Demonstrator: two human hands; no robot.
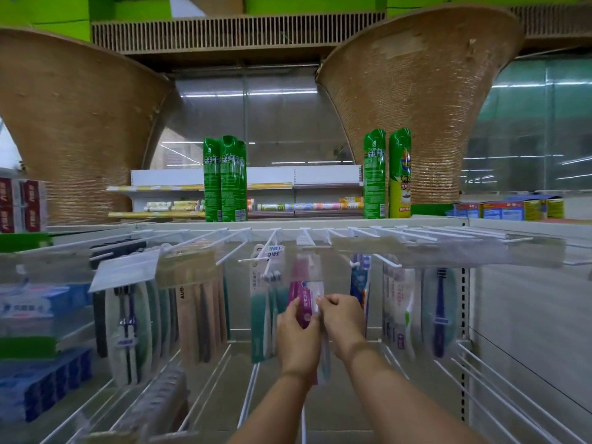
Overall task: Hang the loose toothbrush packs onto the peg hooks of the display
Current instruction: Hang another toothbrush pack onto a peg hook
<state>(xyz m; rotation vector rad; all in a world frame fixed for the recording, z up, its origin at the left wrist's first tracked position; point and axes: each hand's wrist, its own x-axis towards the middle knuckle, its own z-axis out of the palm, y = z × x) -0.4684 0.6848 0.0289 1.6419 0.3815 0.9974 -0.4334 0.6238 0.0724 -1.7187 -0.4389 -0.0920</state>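
1. Pinching the pink toothbrush pack (302, 291) at its left edge with the left hand (296, 331).
2. Pinching the same pack's right edge with the right hand (344, 320).
3. Held upright among hanging packs (258, 315), top just below a white peg hook (307, 239).

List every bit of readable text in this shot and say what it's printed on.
"牙博士": white-and-teal pack, hanging on a peg.
"AUB", cut off: beige pack.
"有效": yellow-green spray can.
Pink pack gripped by left hand and right hand, green spray cans: too blurred to read.
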